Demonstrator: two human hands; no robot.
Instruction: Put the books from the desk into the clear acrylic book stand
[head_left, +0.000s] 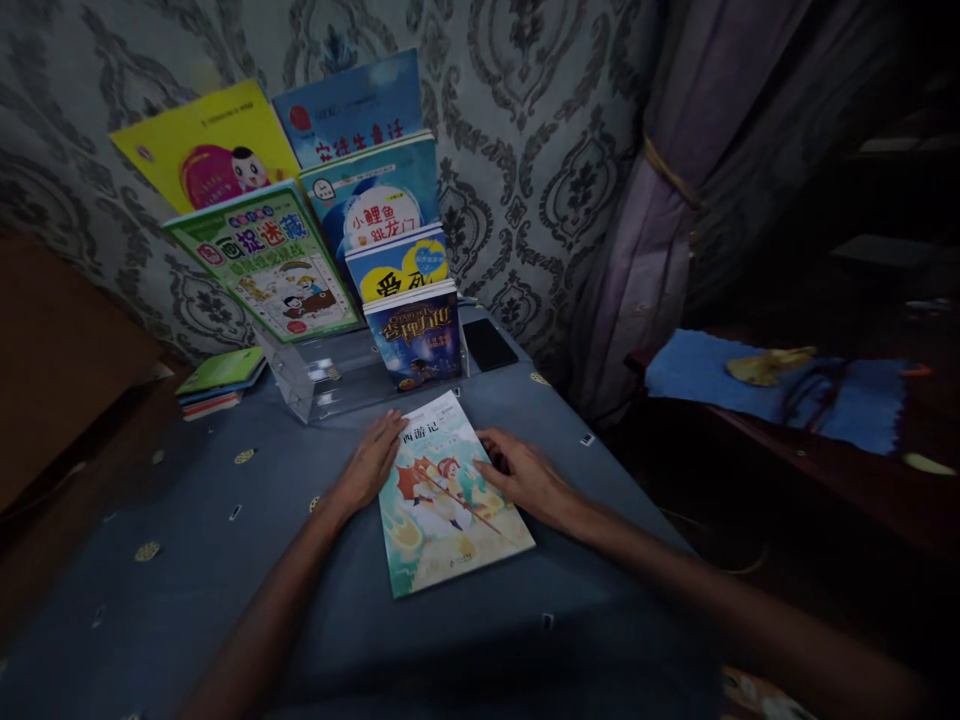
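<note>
The picture book [454, 515] at the centre of the frame is white on top, turning turquoise and cream, with an orange-red and white figure. The worktop [187, 590] is slate blue, dotted with yellow rounds and small white oblongs. At upper left, one book [217, 150] is bright yellow with a magenta blob; below it, another [274, 265] is green-bordered. Grey damask scrolls cover the wall [555, 180]; the curtain [630, 260] at upper right is dusky mauve, the cloth [690, 370] at right bright blue.
</note>
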